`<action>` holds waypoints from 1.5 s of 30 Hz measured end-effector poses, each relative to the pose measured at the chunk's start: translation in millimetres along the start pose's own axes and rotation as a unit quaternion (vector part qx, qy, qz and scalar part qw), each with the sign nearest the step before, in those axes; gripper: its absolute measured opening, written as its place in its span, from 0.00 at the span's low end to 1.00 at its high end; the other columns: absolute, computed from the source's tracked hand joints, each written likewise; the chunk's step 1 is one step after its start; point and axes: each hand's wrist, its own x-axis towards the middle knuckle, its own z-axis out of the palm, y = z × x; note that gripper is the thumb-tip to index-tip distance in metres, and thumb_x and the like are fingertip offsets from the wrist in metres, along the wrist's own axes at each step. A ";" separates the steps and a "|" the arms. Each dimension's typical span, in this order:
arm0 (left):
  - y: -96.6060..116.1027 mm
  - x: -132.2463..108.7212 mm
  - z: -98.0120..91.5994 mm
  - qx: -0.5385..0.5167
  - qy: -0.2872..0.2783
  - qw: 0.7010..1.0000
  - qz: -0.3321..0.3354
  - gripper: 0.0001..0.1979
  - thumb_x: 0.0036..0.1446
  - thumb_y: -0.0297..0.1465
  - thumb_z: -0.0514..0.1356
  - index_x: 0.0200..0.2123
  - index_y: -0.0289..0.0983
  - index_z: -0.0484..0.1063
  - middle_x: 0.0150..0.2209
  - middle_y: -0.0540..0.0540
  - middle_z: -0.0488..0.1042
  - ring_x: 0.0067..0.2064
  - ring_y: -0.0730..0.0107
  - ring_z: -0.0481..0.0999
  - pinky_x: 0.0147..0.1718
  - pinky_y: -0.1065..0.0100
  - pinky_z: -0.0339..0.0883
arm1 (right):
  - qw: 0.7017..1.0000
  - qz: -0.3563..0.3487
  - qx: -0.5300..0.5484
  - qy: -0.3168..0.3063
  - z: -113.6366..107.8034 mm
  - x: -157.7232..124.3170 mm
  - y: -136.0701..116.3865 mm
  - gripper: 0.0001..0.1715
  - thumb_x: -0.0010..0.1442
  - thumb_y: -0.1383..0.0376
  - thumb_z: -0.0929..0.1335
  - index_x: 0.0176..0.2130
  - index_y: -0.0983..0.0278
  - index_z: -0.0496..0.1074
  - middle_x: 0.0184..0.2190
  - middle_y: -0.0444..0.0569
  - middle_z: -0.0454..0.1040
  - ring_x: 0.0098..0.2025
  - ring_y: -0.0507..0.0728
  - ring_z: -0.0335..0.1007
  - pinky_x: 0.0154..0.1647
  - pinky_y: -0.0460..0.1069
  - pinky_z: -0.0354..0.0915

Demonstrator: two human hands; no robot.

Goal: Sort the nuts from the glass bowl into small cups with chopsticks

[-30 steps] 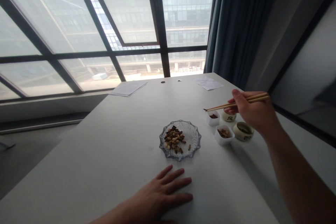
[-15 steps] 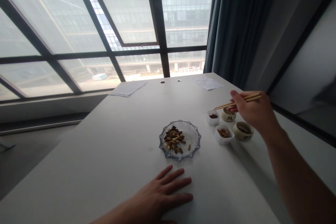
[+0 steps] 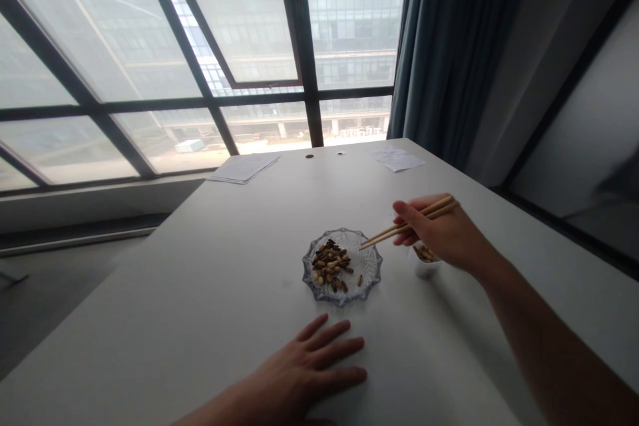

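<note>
My right hand (image 3: pixel 434 229) is closed around a pair of wooden chopsticks (image 3: pixel 394 230). Their tips hang over the right side of a clear glass dish (image 3: pixel 369 269), with nothing visible between them. A heap of mixed nuts and seeds (image 3: pixel 330 263) fills the dish's left part, and one loose seed (image 3: pixel 360 279) lies to the right of it. My left hand (image 3: pixel 309 366) rests on the table in front of the dish, fingers spread and holding nothing. Partly under my right hand shows a white plastic cup (image 3: pixel 428 269) with brown nuts in it. The other small containers are hidden behind that hand.
The white table (image 3: pixel 200 293) reaches toward a large window. Papers (image 3: pixel 244 168) lie at its far left and more sheets (image 3: pixel 398 158) at the far right. A dark round spot (image 3: pixel 309 156) is near the far edge. A dark blue curtain (image 3: pixel 439 46) hangs at the right.
My right hand has moved left and toward me, bringing the chopstick tips from the far white cup to over the glass dish. It now covers most of the small containers. My left hand stays put.
</note>
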 end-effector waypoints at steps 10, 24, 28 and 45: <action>-1.1 -1.5 2.5 -0.002 0.021 1.000 0.011 0.33 0.68 0.43 0.64 0.73 0.51 0.60 0.77 0.49 0.52 0.77 0.44 0.48 0.73 0.40 0.30 | 0.994 0.009 -0.030 -0.106 33.4 -3.7 8.0 0.28 0.64 0.44 0.72 0.29 0.64 0.77 0.25 0.50 0.81 0.28 0.60 0.83 0.27 0.47 0.76; -0.1 -1.1 1.3 0.002 0.019 1.000 0.007 0.34 0.68 0.43 0.65 0.73 0.52 0.60 0.77 0.50 0.52 0.77 0.44 0.48 0.73 0.40 0.33 | 0.997 0.008 -0.051 -0.054 45.0 -5.1 14.5 0.28 0.68 0.47 0.70 0.27 0.66 0.77 0.25 0.53 0.81 0.25 0.58 0.81 0.24 0.46 0.73; 0.2 -0.8 0.6 0.013 0.013 1.000 0.009 0.33 0.69 0.44 0.64 0.73 0.52 0.60 0.77 0.50 0.52 0.77 0.44 0.48 0.73 0.39 0.34 | 0.998 0.020 -0.044 -0.045 45.2 -5.8 12.9 0.29 0.68 0.47 0.69 0.27 0.66 0.76 0.24 0.52 0.81 0.24 0.58 0.82 0.23 0.46 0.74; -0.6 -0.9 2.3 -0.011 0.020 1.000 0.010 0.37 0.65 0.38 0.67 0.73 0.51 0.60 0.77 0.50 0.52 0.77 0.44 0.47 0.73 0.42 0.28 | 0.966 -0.039 -0.058 0.250 -45.4 9.0 -1.7 0.27 0.63 0.45 0.74 0.26 0.64 0.78 0.21 0.53 0.80 0.21 0.59 0.80 0.22 0.48 0.78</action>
